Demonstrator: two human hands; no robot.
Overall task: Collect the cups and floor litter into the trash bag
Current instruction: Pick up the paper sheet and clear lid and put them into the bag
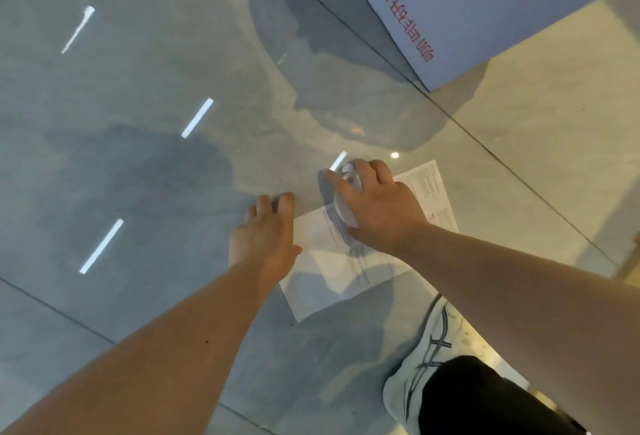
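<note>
Head view: my right hand (377, 202) curled around a clear plastic cup (346, 199), held over a printed paper sheet (332, 275) on the glossy floor (156, 157); my left hand (266, 237) open, fingers at the sheet's left edge. White board (485, 1) beyond, red lettering, unreadable. White shoe (422, 368) nearby.

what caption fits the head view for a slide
Right hand holding a clear plastic cup, left hand reaching a white printed paper sheet.
</note>
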